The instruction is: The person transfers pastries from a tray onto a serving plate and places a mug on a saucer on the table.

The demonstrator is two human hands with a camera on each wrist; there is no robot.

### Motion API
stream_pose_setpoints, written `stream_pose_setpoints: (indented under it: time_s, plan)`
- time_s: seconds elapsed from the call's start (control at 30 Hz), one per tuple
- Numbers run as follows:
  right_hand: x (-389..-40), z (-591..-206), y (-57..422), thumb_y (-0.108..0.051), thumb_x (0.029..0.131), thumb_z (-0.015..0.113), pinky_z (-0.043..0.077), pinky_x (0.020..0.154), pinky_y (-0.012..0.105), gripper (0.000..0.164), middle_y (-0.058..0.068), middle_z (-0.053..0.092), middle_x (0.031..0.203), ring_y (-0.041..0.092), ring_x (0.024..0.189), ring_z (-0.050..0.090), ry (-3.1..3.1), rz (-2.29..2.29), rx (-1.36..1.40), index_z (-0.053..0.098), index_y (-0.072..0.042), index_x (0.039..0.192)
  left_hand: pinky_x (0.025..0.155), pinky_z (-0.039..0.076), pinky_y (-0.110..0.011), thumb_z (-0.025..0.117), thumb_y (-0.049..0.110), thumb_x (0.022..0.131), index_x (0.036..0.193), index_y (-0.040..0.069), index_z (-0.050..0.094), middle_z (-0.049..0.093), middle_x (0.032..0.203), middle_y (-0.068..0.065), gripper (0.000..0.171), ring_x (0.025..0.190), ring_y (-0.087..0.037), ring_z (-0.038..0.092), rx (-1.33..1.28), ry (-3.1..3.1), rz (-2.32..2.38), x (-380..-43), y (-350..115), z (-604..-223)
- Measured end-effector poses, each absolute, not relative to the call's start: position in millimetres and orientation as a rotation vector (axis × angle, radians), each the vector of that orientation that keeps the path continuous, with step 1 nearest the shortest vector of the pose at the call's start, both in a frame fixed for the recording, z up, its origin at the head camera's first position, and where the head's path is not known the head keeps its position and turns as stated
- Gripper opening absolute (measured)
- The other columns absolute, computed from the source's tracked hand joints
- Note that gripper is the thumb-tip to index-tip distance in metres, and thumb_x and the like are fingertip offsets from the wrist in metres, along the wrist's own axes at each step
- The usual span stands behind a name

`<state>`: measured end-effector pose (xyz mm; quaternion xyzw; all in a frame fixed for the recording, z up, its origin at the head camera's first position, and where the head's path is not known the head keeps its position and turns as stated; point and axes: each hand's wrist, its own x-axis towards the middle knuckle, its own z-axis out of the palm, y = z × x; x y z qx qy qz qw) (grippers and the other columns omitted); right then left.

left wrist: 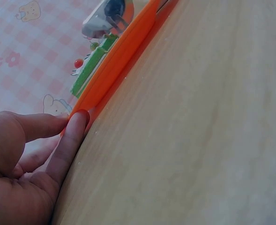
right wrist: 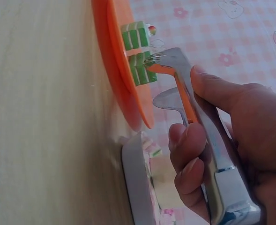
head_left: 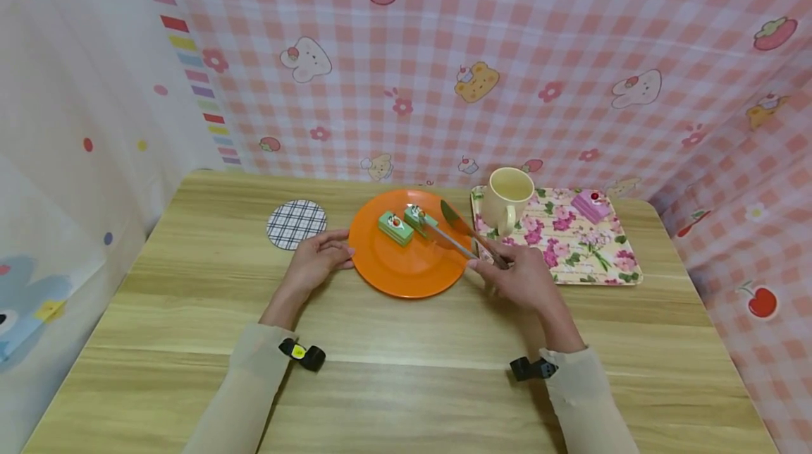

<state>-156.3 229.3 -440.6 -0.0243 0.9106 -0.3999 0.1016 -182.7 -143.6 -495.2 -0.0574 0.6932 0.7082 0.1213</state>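
Note:
My left hand (head_left: 314,260) pinches the left rim of a round orange plate (head_left: 406,279) between thumb and fingers. Two green layered toy cake slices (head_left: 395,231) lie side by side on the plate, with white tops and small red decorations. In my right hand (head_left: 523,278) I grip metal serving tongs (right wrist: 208,126), one end forked and the other broad and flat. Their two ends are spread apart. In the right wrist view, the forked end overlaps the nearer green slice (right wrist: 140,75); whether it touches cannot be told. The broad end is beside that slice, past the plate's rim.
A flowered tray (head_left: 577,260) stands right of the plate, partly behind my right hand. On it are a pale yellow mug (head_left: 510,187) and a pink cake slice (head_left: 590,207). A round checked coaster (head_left: 294,223) lies left of the plate. A patterned curtain (head_left: 393,52) hangs behind the table.

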Motion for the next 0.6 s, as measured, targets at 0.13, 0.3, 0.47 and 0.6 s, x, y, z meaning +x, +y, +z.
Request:
stream_pose_setpoints:
  time_s: [0.13,0.3,0.47,0.6]
  plan:
    - [-156.3,-437.0,230.9,-0.061,0.087,0.074,0.047,0.047,0.026,0.067,0.005,0.059,0.067,0.02,0.054,0.061,2.706,-1.192,-0.034,0.063,-0.025,0.143,0.083,0.066,-0.026,0.063,-0.003,0.097,0.143,-0.005,0.053,0.066,0.098,-0.004,0.047,0.085,-0.007,0.071,-0.167,2.026,2.067,-183.3,-142.8,-494.5]
    - [-155.8,-432.0,234.7,-0.063,0.086,0.074,0.045,0.047,0.026,0.067,0.002,0.051,0.065,0.021,0.054,0.06,2.723,-1.243,-0.034,0.063,-0.028,0.142,0.083,0.066,-0.026,0.064,-0.002,0.098,0.143,-0.004,0.053,0.067,0.098,-0.004,0.047,0.084,-0.006,0.071,-0.182,2.024,2.061,-184.1,-142.8,-494.5]
    - [-155.8,-430.1,240.2,-0.06,0.086,0.076,0.045,0.043,0.026,0.069,0.003,0.05,0.065,0.02,0.052,0.06,2.759,-1.28,-0.07,0.061,-0.025,0.143,0.083,0.066,-0.026,0.065,-0.001,0.098,0.143,-0.004,0.054,0.066,0.099,-0.006,0.047,0.084,-0.007,0.071,-0.185,2.024,2.061,-184.5,-143.1,-495.0]
    - [-155.1,-426.8,244.1,-0.058,0.085,0.077,0.048,0.043,0.027,0.073,0.005,0.05,0.069,0.021,0.053,0.062,2.772,-1.307,-0.064,0.057,-0.024,0.146,0.083,0.066,-0.026,0.065,0.0,0.098,0.143,-0.003,0.054,0.066,0.1,-0.007,0.047,0.085,-0.007,0.071,-0.18,2.029,2.055,-184.6,-143.2,-495.5]
